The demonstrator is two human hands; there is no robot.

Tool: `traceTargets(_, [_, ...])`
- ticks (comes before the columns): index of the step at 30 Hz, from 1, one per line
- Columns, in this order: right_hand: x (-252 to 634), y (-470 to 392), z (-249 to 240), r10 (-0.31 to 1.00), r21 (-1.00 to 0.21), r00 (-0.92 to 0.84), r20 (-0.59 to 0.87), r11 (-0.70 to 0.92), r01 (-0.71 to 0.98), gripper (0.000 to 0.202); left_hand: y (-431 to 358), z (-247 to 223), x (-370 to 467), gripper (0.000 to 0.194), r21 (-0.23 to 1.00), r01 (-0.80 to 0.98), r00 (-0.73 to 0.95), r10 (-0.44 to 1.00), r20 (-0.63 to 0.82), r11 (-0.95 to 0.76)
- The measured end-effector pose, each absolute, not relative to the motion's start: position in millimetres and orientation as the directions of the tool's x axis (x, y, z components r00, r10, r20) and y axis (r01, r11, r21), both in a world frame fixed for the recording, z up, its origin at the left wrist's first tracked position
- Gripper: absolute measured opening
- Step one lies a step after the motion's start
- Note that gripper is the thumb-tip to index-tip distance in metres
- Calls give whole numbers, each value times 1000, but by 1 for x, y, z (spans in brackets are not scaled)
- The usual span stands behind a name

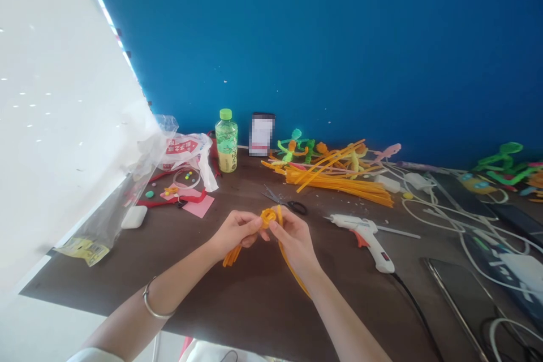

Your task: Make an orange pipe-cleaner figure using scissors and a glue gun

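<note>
Orange pipe cleaners [268, 218], coiled, sit pinched between our left hand [235, 231] and right hand [294, 237]; loosening either grip could let the coil spring open above the table [254, 300].

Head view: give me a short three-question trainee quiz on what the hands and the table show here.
1. True or false: both hands grip the orange pipe cleaners.
2. Which tool lies on the table just right of the right hand? A) stapler B) white glue gun C) hammer
3. Fill in: the cap of the bottle by the blue wall is ____.

Key: 1 true: left hand and right hand pinch the coiled bundle between them. 2 B. 3 green.
</note>
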State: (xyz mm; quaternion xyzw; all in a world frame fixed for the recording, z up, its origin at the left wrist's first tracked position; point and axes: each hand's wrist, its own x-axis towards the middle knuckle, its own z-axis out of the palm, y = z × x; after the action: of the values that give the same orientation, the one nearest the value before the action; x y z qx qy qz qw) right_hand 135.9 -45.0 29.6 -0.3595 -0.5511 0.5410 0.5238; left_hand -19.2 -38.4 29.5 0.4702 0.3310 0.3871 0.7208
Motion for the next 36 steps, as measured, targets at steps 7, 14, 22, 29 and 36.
traceTargets(7, [136,-47,33,955,-973,-197,223,207,-102,13,-39,31,-23,37,962,-173,490,865,-103,213])
traceTargets(14, [137,-50,38,925,-973,-319,207,161,-167,14,-36,40,-31,35,965,-102,604,785,-133,242])
traceTargets(22, [142,-51,44,894,-973,-386,226,192,-125,10,-32,41,-36,32,932,-95,715,675,-180,349])
traceTargets(29, [144,-47,38,930,-975,-293,224,213,-67,13,-32,30,-26,31,943,-151,501,845,-185,296])
traceTargets(36, [142,-44,34,947,-974,-247,207,222,37,13,-33,30,-23,49,934,-167,400,888,-229,316])
